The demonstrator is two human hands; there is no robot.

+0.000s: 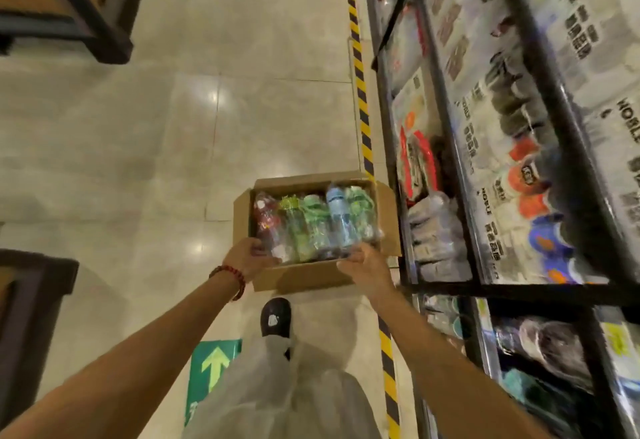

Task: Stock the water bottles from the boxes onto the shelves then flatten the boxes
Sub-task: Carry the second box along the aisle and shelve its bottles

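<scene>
An open cardboard box (304, 276) sits on the tiled floor beside the shelving, its flaps spread out. Several plastic-wrapped water bottles (317, 224) lie side by side in it: red, green and blue ones. My left hand (251, 257), with a red bead bracelet on the wrist, grips the near left end of the row of bottles. My right hand (363, 265) holds the near right end of the same row. Both arms reach down and forward from the bottom of the view.
A black metal shelf rack (446, 286) full of packaged goods fills the right side. Yellow-and-black hazard tape (362, 92) runs along the floor by its base. Dark furniture frames stand at the top left (86, 23) and left (31, 300). A green arrow sticker (213, 369) and my shoe (275, 317) are below.
</scene>
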